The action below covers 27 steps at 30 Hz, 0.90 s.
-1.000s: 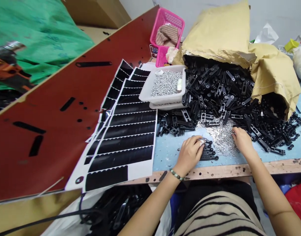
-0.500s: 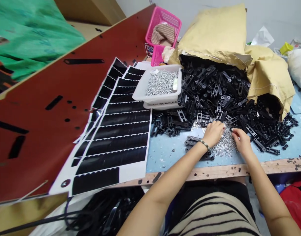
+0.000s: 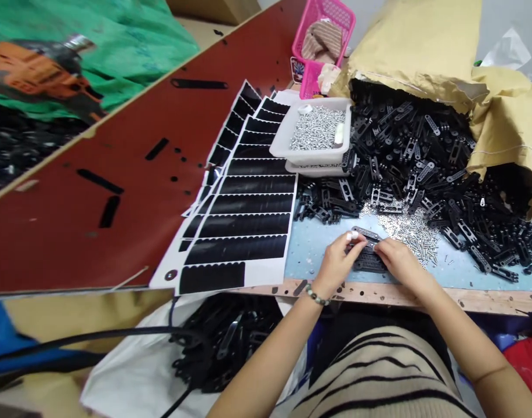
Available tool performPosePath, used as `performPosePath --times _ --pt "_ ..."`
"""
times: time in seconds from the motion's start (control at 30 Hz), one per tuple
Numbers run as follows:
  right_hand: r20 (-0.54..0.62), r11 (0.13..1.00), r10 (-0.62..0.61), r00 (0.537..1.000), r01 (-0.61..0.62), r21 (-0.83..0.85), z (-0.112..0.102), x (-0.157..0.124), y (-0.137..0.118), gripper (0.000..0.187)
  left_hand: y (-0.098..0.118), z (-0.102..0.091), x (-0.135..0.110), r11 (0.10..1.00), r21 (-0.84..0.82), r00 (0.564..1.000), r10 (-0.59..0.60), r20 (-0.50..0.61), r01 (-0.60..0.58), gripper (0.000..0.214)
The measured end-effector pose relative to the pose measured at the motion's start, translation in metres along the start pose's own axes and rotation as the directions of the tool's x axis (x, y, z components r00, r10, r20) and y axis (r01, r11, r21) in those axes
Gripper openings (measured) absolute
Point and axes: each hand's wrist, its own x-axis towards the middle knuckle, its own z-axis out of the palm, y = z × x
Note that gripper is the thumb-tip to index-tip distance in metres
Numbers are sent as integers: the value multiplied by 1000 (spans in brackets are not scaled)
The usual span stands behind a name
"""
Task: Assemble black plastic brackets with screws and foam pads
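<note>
My left hand, with white covers on its fingertips and a bead bracelet at the wrist, is curled closed at the left end of a row of black plastic bars. My right hand pinches close over the right end of the same bars. Anything between the fingers of either hand is too small or hidden to name. The bars lie side by side near the table's front edge. Just beyond my right hand spreads a pile of small silver screws and metal bits.
A white tub of screws stands behind sheets of black stickers. Many black plastic parts spill from torn paper sacks. Pink baskets stand at the back. An orange power tool lies left, beyond the red board.
Both hands have moved from the screw pile left and toward me, onto the row of black bars. The camera view has swung left, showing the orange tool.
</note>
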Motion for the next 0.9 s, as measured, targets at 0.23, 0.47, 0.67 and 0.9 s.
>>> performPosePath --times 0.23,0.47,0.67,0.9 --pt "64 985 -19 998 29 -173 -1 7 -9 18 -3 12 -21 983 134 988 135 -68 -125 6" --pt "-258 992 96 962 -114 -58 -38 -12 26 23 -1 22 -27 923 268 961 259 97 -276 11" --pt "-236 880 243 941 -316 -355 -51 -20 58 18 0 29 -23 791 446 908 359 213 -418 20" --pt "-335 946 167 927 -247 -213 -50 -20 49 18 -1 10 -32 849 406 941 309 135 -337 26"
